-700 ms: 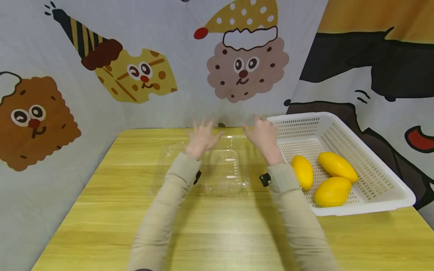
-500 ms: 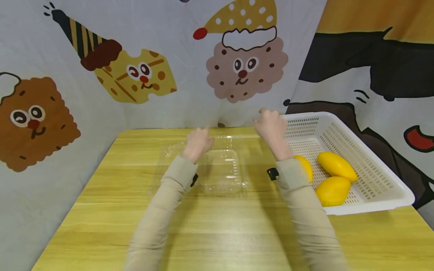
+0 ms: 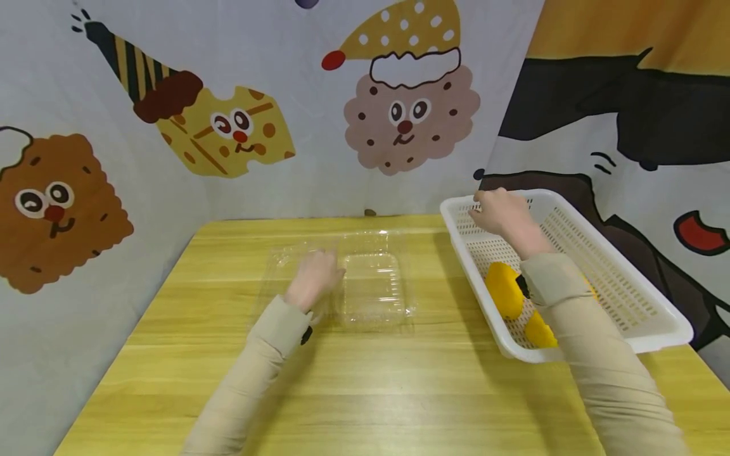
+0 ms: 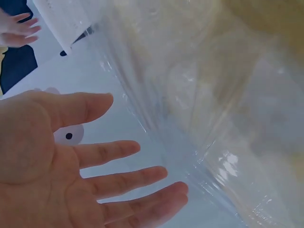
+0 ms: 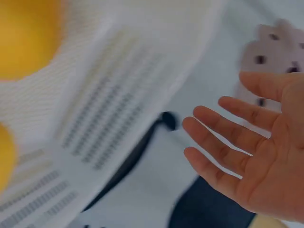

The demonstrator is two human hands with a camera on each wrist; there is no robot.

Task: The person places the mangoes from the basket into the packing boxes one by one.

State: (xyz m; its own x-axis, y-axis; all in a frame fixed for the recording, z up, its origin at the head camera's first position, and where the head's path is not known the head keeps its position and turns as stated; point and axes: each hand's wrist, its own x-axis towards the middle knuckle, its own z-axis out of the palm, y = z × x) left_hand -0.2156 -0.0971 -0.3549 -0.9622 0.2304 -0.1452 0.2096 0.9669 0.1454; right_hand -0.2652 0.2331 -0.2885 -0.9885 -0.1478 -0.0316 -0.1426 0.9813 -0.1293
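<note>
My left hand hovers over the clear plastic clamshell box, which lies opened out on the table. In the left wrist view its fingers are spread and relaxed, apart from the clear plastic. My right hand is above the far left part of a white perforated basket. Its fingers are loosely extended and hold nothing. Yellow mango-shaped fruits lie in the basket: one fruit by the left wall, another partly under my right sleeve. A third is almost wholly hidden by the forearm.
The wooden table runs back to a cloth backdrop printed with cartoon biscuits and cheese. The basket's raised rim stands on the right side of the table, apart from the plastic box.
My right hand has moved right, from beside the basket to above it. My left hand has drawn back toward me and slightly left over the clear box. The fruits have not moved.
</note>
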